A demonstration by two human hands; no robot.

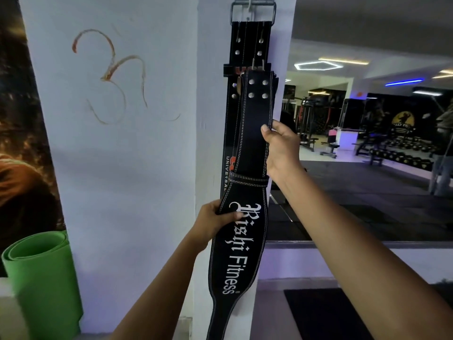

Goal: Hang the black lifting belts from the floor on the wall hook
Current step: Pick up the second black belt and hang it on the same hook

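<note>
While one belt hangs hooked, both hands grip the front belt.

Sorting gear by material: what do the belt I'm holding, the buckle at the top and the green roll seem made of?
Held belt: probably matte black leather, judging by white edge stitching and rivets. Buckle: bare grey metal, dull sheen. Green roll: likely foam matting, matte, thick coiled layers.

Head view — faces white pillar close, level-forward.
</note>
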